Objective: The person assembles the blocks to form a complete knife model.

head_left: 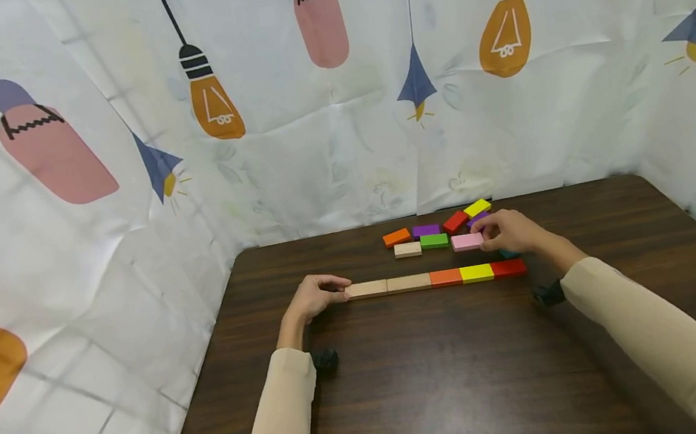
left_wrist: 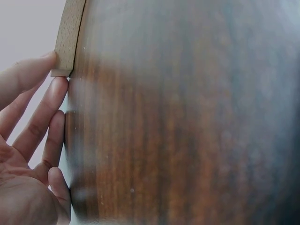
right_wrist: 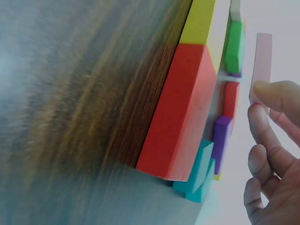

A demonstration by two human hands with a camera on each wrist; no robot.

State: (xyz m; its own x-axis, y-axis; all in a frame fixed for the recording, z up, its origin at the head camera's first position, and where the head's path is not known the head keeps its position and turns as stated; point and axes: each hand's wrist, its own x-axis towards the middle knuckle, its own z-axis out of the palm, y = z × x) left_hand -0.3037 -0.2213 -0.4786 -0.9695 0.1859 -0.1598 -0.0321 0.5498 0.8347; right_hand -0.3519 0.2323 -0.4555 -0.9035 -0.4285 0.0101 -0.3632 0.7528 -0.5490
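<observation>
In the head view, my right hand (head_left: 514,231) pinches a pink wooden block (head_left: 465,242) by its right end. The right wrist view shows this pink block (right_wrist: 262,61) held up between thumb and fingers, apart from the blocks beneath. My left hand (head_left: 314,298) touches the left end of a straight row with nearly straight fingers. From left to right the row has two natural wood blocks (head_left: 367,289), an orange block (head_left: 446,278), a yellow block (head_left: 476,273) and a red block (head_left: 508,269). In the left wrist view, fingertips meet the end of the wood block (left_wrist: 68,37).
Behind the row lie loose blocks: orange (head_left: 396,237), purple (head_left: 426,230), natural wood (head_left: 408,249), green (head_left: 434,241), red (head_left: 455,221) and yellow (head_left: 477,207). Teal blocks (right_wrist: 197,173) lie behind the red end, partly hidden in the head view. The dark table (head_left: 414,387) meets a printed curtain (head_left: 339,158).
</observation>
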